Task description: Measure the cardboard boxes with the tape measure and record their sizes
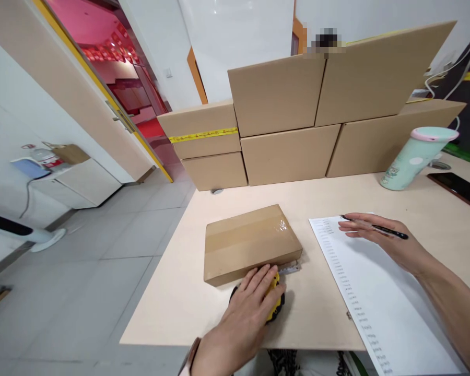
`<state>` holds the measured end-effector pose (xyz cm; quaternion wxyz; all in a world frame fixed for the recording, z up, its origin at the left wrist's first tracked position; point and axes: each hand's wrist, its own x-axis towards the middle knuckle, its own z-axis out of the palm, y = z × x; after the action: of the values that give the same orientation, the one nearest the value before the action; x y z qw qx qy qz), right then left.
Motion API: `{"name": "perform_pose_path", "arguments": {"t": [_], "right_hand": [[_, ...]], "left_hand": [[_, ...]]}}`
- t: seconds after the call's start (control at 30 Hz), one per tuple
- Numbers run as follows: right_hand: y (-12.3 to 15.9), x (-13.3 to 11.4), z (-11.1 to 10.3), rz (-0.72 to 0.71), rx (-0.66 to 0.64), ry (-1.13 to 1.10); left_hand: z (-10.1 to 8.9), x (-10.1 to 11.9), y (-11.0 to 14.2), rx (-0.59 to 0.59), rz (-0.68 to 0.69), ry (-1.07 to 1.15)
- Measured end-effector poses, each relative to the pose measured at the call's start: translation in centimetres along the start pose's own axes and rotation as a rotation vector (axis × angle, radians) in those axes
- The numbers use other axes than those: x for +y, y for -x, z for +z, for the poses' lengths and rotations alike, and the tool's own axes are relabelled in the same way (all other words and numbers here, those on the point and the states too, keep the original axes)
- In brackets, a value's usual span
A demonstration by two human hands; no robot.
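Observation:
My left hand [247, 303] is wrapped over a yellow and black tape measure [274, 298] at the near side of a small taped cardboard box [250, 237]. Part of the tape measure is hidden under the palm. A short stretch of its pale blade [290, 268] shows along the box's near right edge. In my right hand [387, 237] a black and clear pen [379, 228] lies across the fingers. That hand hovers over or rests on a long white sheet of paper [391, 303] with a column of handwriting down its left side.
Large stacked cardboard boxes [290, 154] stand along the back of the pale table [168, 313]. A mint tumbler [413, 159] and a dark phone [462, 189] are at the right. The table's left edge drops to a grey tiled floor [113, 271].

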<state>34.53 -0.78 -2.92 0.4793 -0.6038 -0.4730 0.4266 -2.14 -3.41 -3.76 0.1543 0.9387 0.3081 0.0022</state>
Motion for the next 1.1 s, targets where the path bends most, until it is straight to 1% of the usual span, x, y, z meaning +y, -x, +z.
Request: {"name": "perform_pose_path", "arguments": {"t": [0.1, 0.17, 0.2, 0.27, 0.3, 0.33, 0.37, 0.4, 0.47, 0.57, 0.67, 0.77, 0.87, 1.0, 1.1], "right_hand": [[0.3, 0.4, 1.1, 0.001, 0.128, 0.113], [-0.1, 1.1, 2.0, -0.031, 0.224, 0.133], [-0.5, 1.6, 2.4, -0.046, 0.264, 0.101], [-1.5, 2.4, 3.1, -0.048, 0.295, -0.051], [-2.0, 2.7, 3.4, -0.033, 0.275, -0.153], [-2.4, 2.9, 3.6, -0.008, 0.232, -0.250], [-2.7, 3.1, 3.9, 0.023, 0.177, -0.321], [-3.0, 3.2, 4.1, 0.045, 0.131, -0.350], [-3.4, 3.4, 4.5, 0.050, 0.094, -0.293], [-3.6, 4.0, 4.9, -0.012, 0.148, -0.116], [-3.6, 4.5, 4.9, -0.068, 0.207, -0.022], [-3.7, 5.0, 4.8, -0.109, 0.231, 0.039], [-4.0, 5.4, 4.5, -0.114, 0.255, 0.070], [-4.2, 6.1, 4.3, -0.116, 0.350, 0.132], [-4.2, 6.2, 4.3, -0.140, 0.381, 0.196]], "left_hand": [[0.7, 0.6, -0.3, 0.076, 0.019, -0.141], [1.1, 1.9, -1.0, 0.109, 0.067, -0.159], [1.2, 2.8, -1.6, 0.119, 0.098, -0.146], [1.2, 5.0, -3.5, 0.117, 0.178, -0.093], [1.2, 6.2, -4.8, 0.131, 0.182, -0.073], [1.3, 7.3, -6.1, 0.143, 0.202, -0.060], [1.4, 8.3, -7.6, 0.166, 0.184, -0.056], [1.7, 9.1, -9.2, 0.171, 0.185, -0.059], [2.4, 10.1, -12.2, 0.186, 0.162, -0.083], [4.1, 10.3, -15.5, 0.213, 0.040, -0.130], [5.2, 10.1, -17.0, 0.228, -0.018, -0.127], [5.6, 9.6, -17.5, 0.224, -0.033, -0.120], [5.7, 9.1, -17.5, 0.208, -0.034, -0.101], [5.8, 8.6, -17.4, 0.200, -0.025, -0.064], [5.9, 8.6, -17.3, 0.219, -0.026, -0.087]]}}
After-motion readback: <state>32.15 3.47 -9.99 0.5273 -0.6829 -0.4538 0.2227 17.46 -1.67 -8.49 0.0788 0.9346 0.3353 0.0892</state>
